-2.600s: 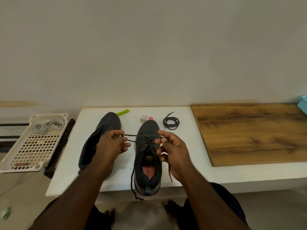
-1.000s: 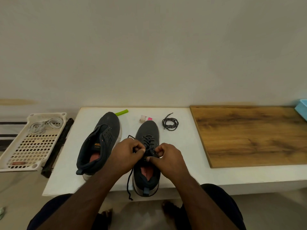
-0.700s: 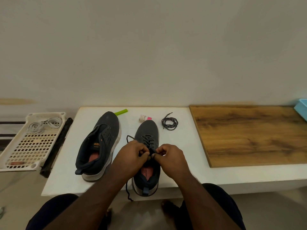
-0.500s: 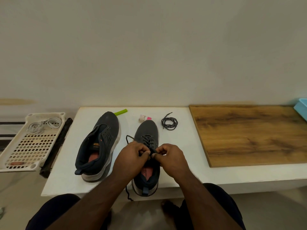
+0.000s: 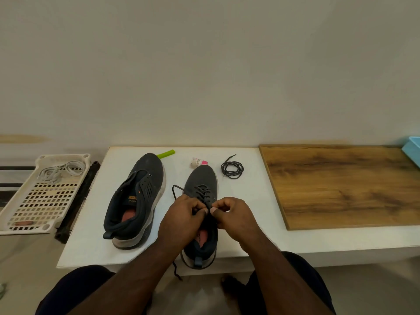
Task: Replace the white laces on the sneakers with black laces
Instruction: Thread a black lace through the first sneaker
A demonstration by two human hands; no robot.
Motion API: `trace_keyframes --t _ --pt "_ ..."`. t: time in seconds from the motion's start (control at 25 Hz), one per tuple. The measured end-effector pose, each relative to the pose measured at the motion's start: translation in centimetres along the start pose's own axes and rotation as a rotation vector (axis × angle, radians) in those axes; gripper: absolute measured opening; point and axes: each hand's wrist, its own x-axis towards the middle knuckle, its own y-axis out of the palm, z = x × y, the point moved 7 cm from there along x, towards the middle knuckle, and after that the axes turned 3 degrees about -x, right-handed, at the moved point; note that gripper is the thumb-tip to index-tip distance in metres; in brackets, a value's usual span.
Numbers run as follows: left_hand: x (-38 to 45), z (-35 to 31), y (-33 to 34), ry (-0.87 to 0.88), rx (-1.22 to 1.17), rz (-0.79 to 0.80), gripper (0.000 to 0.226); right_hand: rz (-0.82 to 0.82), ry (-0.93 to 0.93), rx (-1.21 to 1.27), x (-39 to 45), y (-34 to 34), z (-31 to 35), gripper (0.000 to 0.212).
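Two dark grey sneakers stand on the white table (image 5: 245,201). The right sneaker (image 5: 202,178) carries a black lace (image 5: 203,192) threaded through its eyelets. My left hand (image 5: 184,214) and my right hand (image 5: 231,214) meet over its tongue, each pinching the black lace near the top eyelets. A loop of the lace sticks out to the left and one end hangs below the table edge. The left sneaker (image 5: 136,198) has no lace. A coiled spare black lace (image 5: 232,169) lies behind. White laces (image 5: 61,170) lie in the white basket (image 5: 31,214).
A green tube (image 5: 167,153) and a small white-and-pink item (image 5: 198,162) lie at the back of the table. A wooden board (image 5: 345,185) covers the right side, with a blue box (image 5: 412,148) at the far right edge. The basket sits left of the table.
My hands came down from holding the lace ends apart above the toe and closed together over the tongue. Since half a second ago they barely moved.
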Motion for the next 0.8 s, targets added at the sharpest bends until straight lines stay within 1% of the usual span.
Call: trace_keyframes --t 0.08,0.12,0.24,0.36,0.56,0.72,0.76,0.8 --pt "0.0 0.0 0.0 0.002 0.0 -0.01 0.009 0.029 0.026 0.048 -0.1 0.1 -0.1 0.016" --pt "0.0 0.0 0.0 -0.001 -0.009 -0.017 0.008 0.019 0.009 0.026 -0.1 0.1 0.0 0.016" --pt "-0.2 -0.1 -0.4 0.002 -0.026 -0.037 0.008 -0.038 -0.072 -0.115 -0.1 -0.1 0.7 0.011" --pt "0.0 0.1 -0.4 0.005 -0.029 -0.02 0.008 -0.053 -0.115 -0.248 -0.1 0.2 1.3 0.012" --pt "0.0 0.1 0.0 0.02 -0.039 -0.017 0.009 -0.046 -0.093 -0.157 -0.1 -0.1 1.0 0.018" --pt "0.0 0.1 0.0 0.019 -0.057 -0.005 0.005 -0.103 -0.164 -0.318 -0.4 0.0 2.1 0.013" --pt "-0.1 0.2 -0.4 -0.005 -0.074 -0.025 0.015 -0.144 -0.177 -0.286 -0.6 -0.1 2.5 0.014" --pt "-0.3 0.4 -0.9 -0.036 -0.1 -0.049 0.027 -0.196 -0.167 -0.149 -0.8 -0.8 2.8 0.015"
